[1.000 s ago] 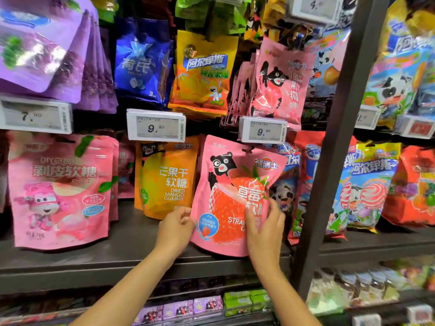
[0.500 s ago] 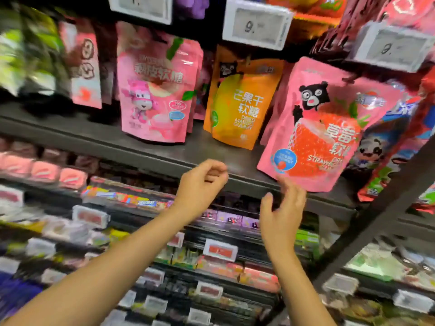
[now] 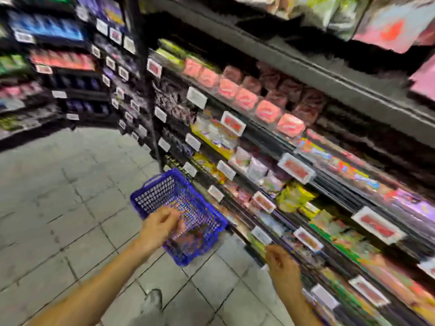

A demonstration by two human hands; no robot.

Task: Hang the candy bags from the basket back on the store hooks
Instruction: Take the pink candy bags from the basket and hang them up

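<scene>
Reaching down, the left hand [image 3: 160, 225] hangs over the near rim of the blue basket [image 3: 164, 191], which stands on the grey tiled floor [image 3: 58, 196]. Its fingers [image 3: 173, 214] are loosely bent and a little apart, and they hold nothing; the picture is blurred, so I cannot tell if their tips touch the mesh. Just beyond these fingers, inside the basket, something pinkish [image 3: 188, 238] lies at the bottom, perhaps a candy bag, but it is too smeared to name. To the right, the right hand [image 3: 282, 267] is in front of the lower shelves [image 3: 353, 203], well apart from the basket. Its fingers [image 3: 274, 254] are curled in and close together, with nothing seen between them. Above and right of these fingers, white price tags [image 3: 296, 167] run along the shelf edges, and pink bags [image 3: 395, 24] hang at the top.
</scene>
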